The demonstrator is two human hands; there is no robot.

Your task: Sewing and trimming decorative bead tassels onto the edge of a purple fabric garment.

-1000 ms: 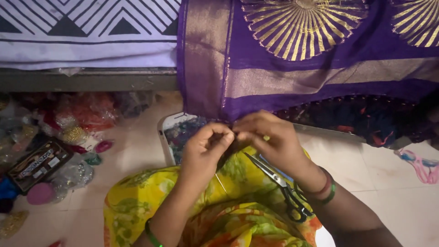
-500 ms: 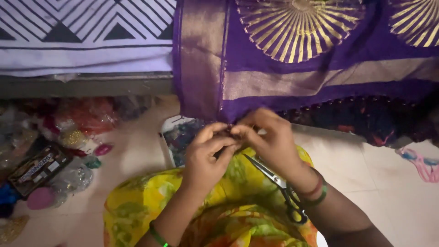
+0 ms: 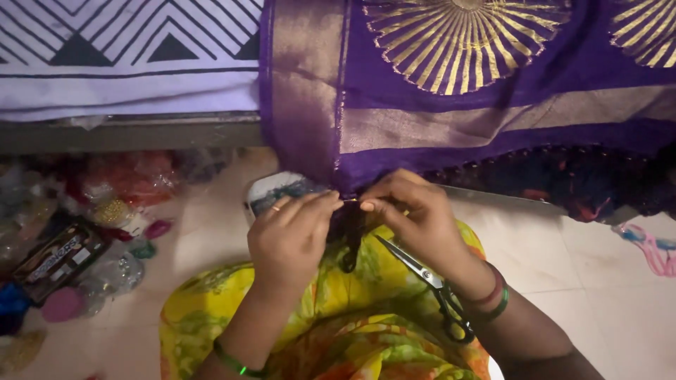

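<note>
1. Both hands meet right at the lower edge of the purple cloth (image 3: 493,112) with gold sunburst patterns, which hangs down from 12 o'clock. Left hand (image 3: 292,236) comes up from 7 o'clock, knuckles up, fingers curled in tight, fingertips pinched together at the cloth's hem.
2. Right hand (image 3: 415,218) comes in from 4 o'clock, wrist bent, thumb and forefinger pinched narrow on something tiny at the hem, tip to tip with the left hand's fingers.
3. Dark tassel (image 3: 350,239) dangles straight down between the two hands, from the pinch point toward the lap.
4. Scissors (image 3: 429,288) lie on the yellow floral lap fabric (image 3: 338,317) just under the right wrist, blades pointing to 10 o'clock, black handles toward 5 o'clock. Neither hand touches them.
5. Green bangle on the left wrist, red and green ones on the right.
6. Hard-to-see stuff: whatever the fingertips actually grip is too small to make out, could be thread or a needle, can't tell. Pile of bags and beads (image 3: 84,225) at 9 o'clock is blurry. Patterned white cloth (image 3: 127,63) at 11 o'clock is cut off by the frame. Pink item (image 3: 651,246) at 3 o'clock is partly cropped too.
</note>
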